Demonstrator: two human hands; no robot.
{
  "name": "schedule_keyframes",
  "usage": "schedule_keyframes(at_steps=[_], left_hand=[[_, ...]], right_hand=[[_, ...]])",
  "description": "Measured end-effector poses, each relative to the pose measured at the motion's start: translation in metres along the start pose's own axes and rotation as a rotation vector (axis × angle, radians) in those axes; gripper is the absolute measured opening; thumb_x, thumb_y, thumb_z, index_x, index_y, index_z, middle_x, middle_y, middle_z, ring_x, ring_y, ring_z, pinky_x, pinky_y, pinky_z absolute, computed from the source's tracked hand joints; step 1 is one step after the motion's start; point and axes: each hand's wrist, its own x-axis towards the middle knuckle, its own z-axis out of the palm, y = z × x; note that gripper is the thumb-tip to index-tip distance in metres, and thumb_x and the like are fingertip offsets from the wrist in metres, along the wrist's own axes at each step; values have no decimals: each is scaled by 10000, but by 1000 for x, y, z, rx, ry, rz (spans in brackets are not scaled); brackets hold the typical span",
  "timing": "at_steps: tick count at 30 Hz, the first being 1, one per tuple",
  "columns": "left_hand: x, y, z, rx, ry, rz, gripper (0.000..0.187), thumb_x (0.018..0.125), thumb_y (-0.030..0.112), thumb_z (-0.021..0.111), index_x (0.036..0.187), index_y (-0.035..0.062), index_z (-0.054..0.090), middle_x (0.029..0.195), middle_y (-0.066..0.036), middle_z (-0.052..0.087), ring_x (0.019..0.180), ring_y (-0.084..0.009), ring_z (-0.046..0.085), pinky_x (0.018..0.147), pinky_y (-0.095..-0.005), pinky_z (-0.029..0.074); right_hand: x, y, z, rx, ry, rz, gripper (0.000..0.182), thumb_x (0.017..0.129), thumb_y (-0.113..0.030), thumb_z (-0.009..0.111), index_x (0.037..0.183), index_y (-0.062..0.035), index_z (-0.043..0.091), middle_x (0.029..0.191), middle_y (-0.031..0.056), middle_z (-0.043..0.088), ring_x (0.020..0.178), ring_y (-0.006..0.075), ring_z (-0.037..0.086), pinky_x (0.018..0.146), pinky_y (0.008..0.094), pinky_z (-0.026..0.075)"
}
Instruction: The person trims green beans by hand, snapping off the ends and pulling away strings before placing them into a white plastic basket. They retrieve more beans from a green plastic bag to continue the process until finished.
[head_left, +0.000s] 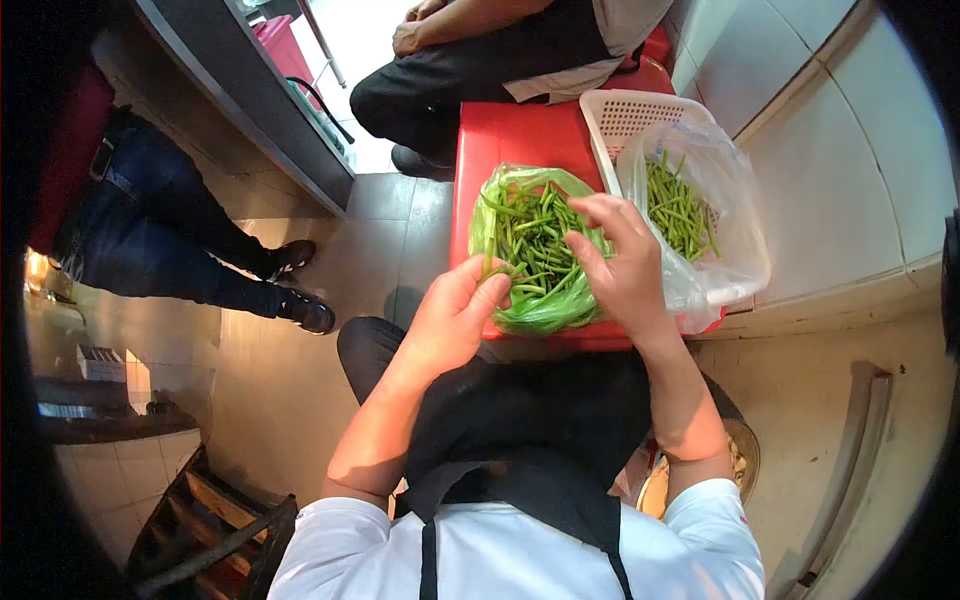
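While left hand (455, 312) pinches beans (490, 250), right hand (625, 258) hovers.

Bright white glare washes out the far doorway; light is warmer on the left. The near left floor is dim. Fisheye distortion bends the black-rimmed edges.

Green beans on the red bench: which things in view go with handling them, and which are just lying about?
In use:
- left hand, pinching a green bean
- right hand, open over green bag
- white basket, clear bag with beans
- red bench

Apparently just lying about:
- pink container, upper left
- small box, far left
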Motion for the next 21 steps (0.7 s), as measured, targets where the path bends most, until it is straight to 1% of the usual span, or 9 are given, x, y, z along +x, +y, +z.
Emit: schedule_keyframes(at_steps=[1, 2, 5, 6, 12, 15, 17, 20, 21], left_hand=[[0, 0, -1, 15, 9, -6, 233, 1048, 191, 535, 1084, -24, 620, 848, -62, 660, 813, -139, 620, 754, -316, 502], [-2, 0, -1, 29, 17, -20, 236, 1048, 192, 535, 1086, -25, 620, 849, -67, 662, 814, -142, 623, 755, -320, 503], [-1, -1, 0, 54, 12, -9, 238, 1048, 191, 532, 1073, -27, 621, 850, -79, 669, 815, -151, 632, 753, -325, 505], [-1, 0, 1, 58, 14, -5, 232, 1047, 187, 533, 1068, -26, 622, 847, -84, 671, 811, -157, 635, 752, -328, 505], [-4, 4, 6, 133, 16, -4, 202, 1036, 170, 549, 1051, -17, 625, 829, -112, 675, 786, -187, 646, 742, -343, 508], [-5, 7, 7, 166, 0, -5, 196, 1033, 169, 558, 1047, -14, 624, 824, -111, 672, 781, -186, 641, 739, -343, 507], [-6, 8, 6, 136, -23, -3, 197, 1036, 174, 558, 1039, -11, 627, 830, -92, 672, 788, -167, 631, 738, -332, 504], [-8, 4, 3, -42, -104, -53, 196, 1069, 162, 521, 1103, 2, 630, 851, 23, 606, 765, -61, 517, 696, -230, 447], [-8, 2, 2, -43, -94, -49, 204, 1071, 168, 519, 1104, 0, 631, 851, 24, 604, 762, -60, 511, 695, -229, 444]], right_hand=[[-1, -3, -1, -16, -3, -76, 262, 840, -53, 755, 1098, -59, 711, 1008, 134, 673, 887, 297, 660, 803, 405, 540], [-4, -10, -3, 38, -46, -120, 232, 828, -50, 737, 1058, -68, 716, 980, 109, 667, 878, 287, 652, 796, 408, 523], [-3, -22, -9, -98, -259, -349, 231, 809, -16, 746, 1033, -70, 727, 978, 93, 682, 844, 276, 648, 762, 381, 507], [-5, -21, -6, -126, -267, -376, 204, 796, -18, 728, 991, -79, 718, 938, 73, 672, 816, 267, 638, 719, 379, 485], [-6, -17, -4, -286, -350, -421, 176, 762, -38, 725, 932, -65, 688, 883, 70, 638, 784, 264, 620, 706, 390, 473], [-8, -23, -2, -308, -365, -385, 145, 794, -100, 683, 935, -67, 674, 903, 69, 644, 845, 276, 633, 770, 399, 486], [-20, -19, 9, -52, -254, -204, 123, 814, -66, 693, 936, -50, 682, 904, 85, 665, 840, 275, 649, 773, 388, 501], [-22, -21, 13, 214, -74, 77, 77, 865, -27, 692, 942, -30, 691, 900, 105, 686, 834, 256, 669, 768, 360, 521], [-22, -23, 13, 284, -11, 179, 60, 885, -16, 688, 944, -23, 693, 898, 111, 692, 833, 247, 676, 765, 349, 527]])
